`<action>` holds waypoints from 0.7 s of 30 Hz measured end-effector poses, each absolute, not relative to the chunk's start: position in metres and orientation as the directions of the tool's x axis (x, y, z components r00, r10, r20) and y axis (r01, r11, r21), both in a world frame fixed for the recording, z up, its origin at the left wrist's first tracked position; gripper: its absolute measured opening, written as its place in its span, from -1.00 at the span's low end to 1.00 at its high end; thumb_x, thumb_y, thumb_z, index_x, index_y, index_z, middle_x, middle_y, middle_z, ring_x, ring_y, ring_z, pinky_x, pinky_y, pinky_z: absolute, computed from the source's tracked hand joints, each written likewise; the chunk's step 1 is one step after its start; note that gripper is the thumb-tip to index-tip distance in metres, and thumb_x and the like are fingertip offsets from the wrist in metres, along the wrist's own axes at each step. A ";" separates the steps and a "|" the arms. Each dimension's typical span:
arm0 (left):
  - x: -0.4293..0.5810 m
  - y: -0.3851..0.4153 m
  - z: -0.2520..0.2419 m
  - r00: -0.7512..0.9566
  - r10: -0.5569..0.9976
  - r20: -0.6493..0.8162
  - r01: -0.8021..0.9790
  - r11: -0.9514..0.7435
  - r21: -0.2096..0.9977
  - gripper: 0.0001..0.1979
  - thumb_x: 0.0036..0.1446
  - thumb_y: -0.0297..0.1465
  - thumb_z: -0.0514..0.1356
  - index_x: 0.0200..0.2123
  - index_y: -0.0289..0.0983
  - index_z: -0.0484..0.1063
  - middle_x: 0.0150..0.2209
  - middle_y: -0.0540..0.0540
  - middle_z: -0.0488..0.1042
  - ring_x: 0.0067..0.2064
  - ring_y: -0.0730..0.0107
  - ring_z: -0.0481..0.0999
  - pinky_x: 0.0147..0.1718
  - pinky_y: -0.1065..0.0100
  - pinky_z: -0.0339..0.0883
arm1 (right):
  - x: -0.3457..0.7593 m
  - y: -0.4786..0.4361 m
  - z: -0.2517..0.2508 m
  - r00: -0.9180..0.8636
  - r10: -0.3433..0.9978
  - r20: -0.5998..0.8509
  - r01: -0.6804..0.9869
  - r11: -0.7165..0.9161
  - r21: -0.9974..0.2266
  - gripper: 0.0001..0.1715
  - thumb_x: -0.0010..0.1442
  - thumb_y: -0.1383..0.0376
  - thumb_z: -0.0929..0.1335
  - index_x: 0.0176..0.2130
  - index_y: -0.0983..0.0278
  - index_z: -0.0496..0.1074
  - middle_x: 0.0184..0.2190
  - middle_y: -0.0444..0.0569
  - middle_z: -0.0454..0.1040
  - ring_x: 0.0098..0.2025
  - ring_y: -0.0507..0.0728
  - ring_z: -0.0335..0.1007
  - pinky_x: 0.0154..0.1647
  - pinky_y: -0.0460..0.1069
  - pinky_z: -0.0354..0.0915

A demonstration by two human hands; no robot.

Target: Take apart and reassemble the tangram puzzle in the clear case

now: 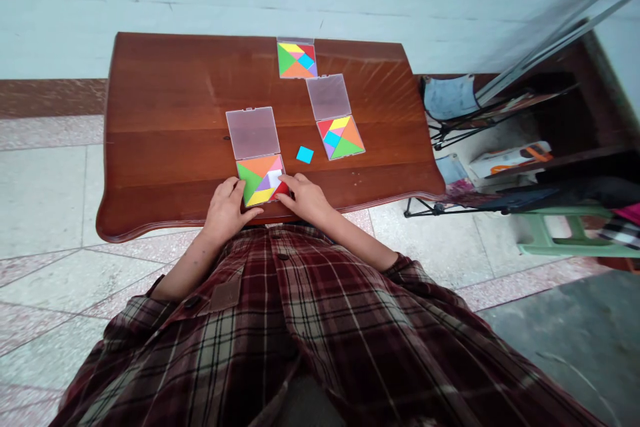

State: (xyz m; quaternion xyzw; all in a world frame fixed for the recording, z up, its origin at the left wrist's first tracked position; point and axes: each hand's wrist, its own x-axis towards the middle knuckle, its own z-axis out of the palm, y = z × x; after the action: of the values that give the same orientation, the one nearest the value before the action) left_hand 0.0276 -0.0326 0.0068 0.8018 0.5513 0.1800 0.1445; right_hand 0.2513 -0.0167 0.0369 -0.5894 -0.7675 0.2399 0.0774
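Observation:
In front of me a clear hinged case [253, 135] lies open, its tray filled with tangram pieces [253, 177] in green, orange, yellow, purple, pink and red. A pale square gap [274, 179] shows among them. My left hand [223, 210] rests at the tray's left edge, thumb and fingers spread. On the other side, my right hand [305, 199] touches the red piece [281, 191] and the tray's right edge with parted fingertips. A loose blue square [305, 155] lies on the table just beyond my right hand.
Two more tangram sets with pieces in their trays lie farther back: one open case [341, 138] to the right, another [297, 60] near the table's [170, 113] far edge. A pale wall stands behind. Folding chairs [450, 97] and a green stool [560, 230] are at right.

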 end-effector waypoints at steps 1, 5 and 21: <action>0.028 -0.032 0.006 0.331 0.935 0.129 0.830 -0.353 0.431 -0.33 0.00 -0.09 0.32 0.10 -0.33 0.32 0.08 -0.34 0.34 0.09 -0.07 0.35 0.14 0.01 0.23 | 0.248 -0.018 0.039 -0.300 0.938 -0.172 0.881 0.203 -0.426 -0.44 0.25 0.09 0.31 0.17 0.25 0.33 -0.10 0.11 0.41 -0.11 0.21 0.41 -0.13 0.04 0.30; 0.026 -0.030 0.006 0.326 0.936 0.132 0.825 -0.350 0.443 -0.40 0.04 -0.12 0.29 0.08 -0.32 0.34 0.08 -0.32 0.35 0.10 -0.06 0.35 0.13 0.00 0.23 | 0.233 -0.018 0.048 -0.335 0.916 -0.223 0.907 0.249 -0.340 -0.43 0.25 0.02 0.29 0.14 0.26 0.37 -0.07 0.17 0.38 -0.11 0.26 0.41 -0.15 0.06 0.31; 0.022 -0.023 0.001 0.326 0.930 0.168 0.804 -0.367 0.468 -0.43 0.07 -0.10 0.25 0.08 -0.28 0.35 0.06 -0.28 0.39 0.08 0.00 0.40 0.10 0.04 0.28 | 0.266 -0.021 0.026 -0.177 0.983 -0.052 0.804 0.114 -0.584 -0.44 0.24 0.12 0.29 0.17 0.26 0.29 -0.20 0.04 0.45 -0.18 0.17 0.41 -0.16 0.04 0.33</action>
State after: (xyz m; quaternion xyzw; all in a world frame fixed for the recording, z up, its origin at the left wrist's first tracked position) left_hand 0.0225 -0.0231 0.0008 0.8002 0.5418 0.2079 0.1515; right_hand 0.2660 -0.0213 0.0259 -0.6162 -0.7248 0.2516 0.1779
